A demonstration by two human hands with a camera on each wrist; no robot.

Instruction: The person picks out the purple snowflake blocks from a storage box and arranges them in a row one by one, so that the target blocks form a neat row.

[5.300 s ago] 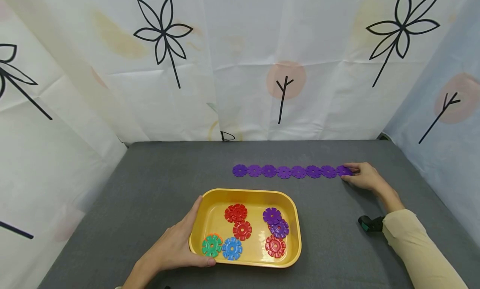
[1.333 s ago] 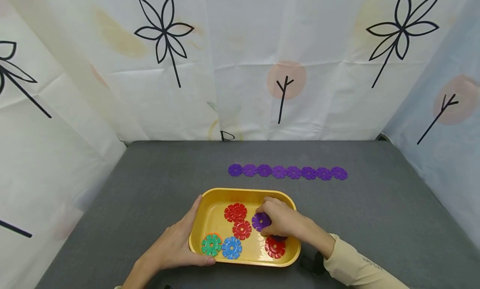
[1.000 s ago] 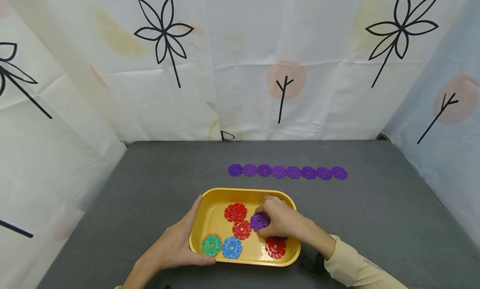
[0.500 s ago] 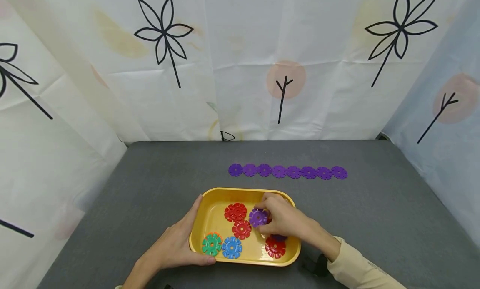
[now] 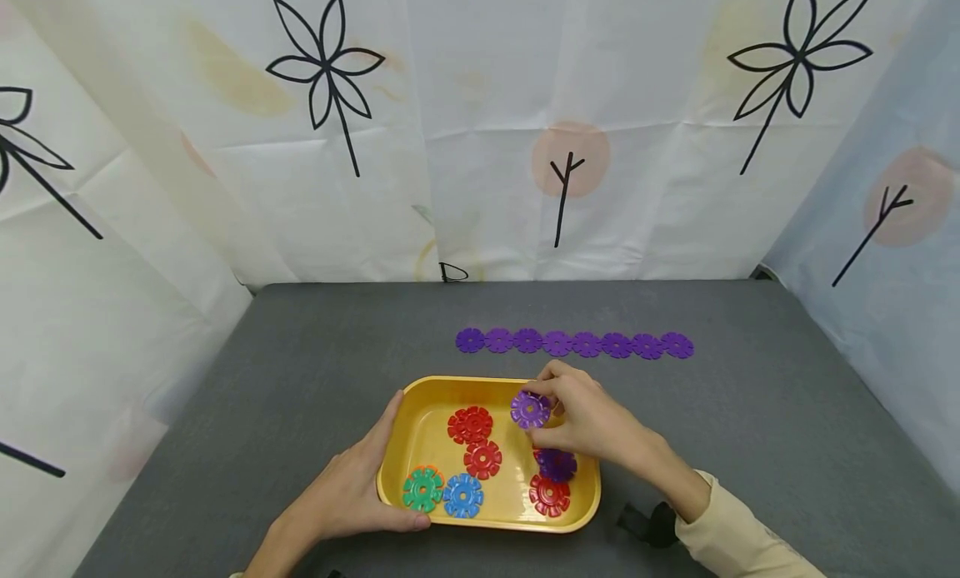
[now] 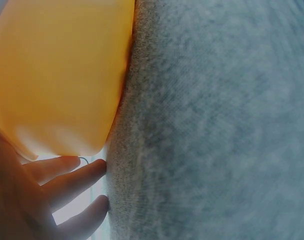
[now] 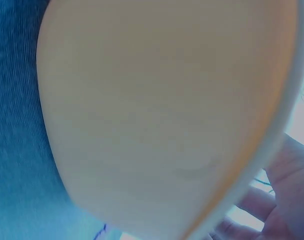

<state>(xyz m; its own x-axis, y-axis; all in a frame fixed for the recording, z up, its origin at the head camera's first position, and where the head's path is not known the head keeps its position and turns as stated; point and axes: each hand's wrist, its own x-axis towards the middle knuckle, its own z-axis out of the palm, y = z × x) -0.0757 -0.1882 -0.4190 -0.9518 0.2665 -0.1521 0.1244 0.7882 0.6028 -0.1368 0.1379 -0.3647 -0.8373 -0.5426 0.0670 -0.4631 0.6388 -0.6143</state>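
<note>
In the head view my right hand [image 5: 592,416] pinches a purple snowflake disc [image 5: 529,410] between thumb and fingers, over the far right part of a yellow tray [image 5: 510,524]. Thumb at the near rim and fingers at the far rim, my left hand [image 5: 345,488] grips the tray's left end. Another purple disc [image 5: 557,466] lies in the tray, partly covering a red one. The left wrist view shows the tray's outer wall [image 6: 62,75] beside left fingers [image 6: 77,182]. In the right wrist view the tray wall [image 7: 157,100] hides the held disc.
Beyond the tray, purple discs [image 5: 557,343] form a row on the grey table [image 5: 337,345]. Several red discs [image 5: 482,460], a green disc [image 5: 423,489] over an orange one, and a blue disc [image 5: 463,495] lie in the tray. Patterned cloth [image 5: 480,195] stands behind the table.
My right hand went from the row's right end into the tray, took a purple disc and lifted it toward the far rim. My left hand stays put.
</note>
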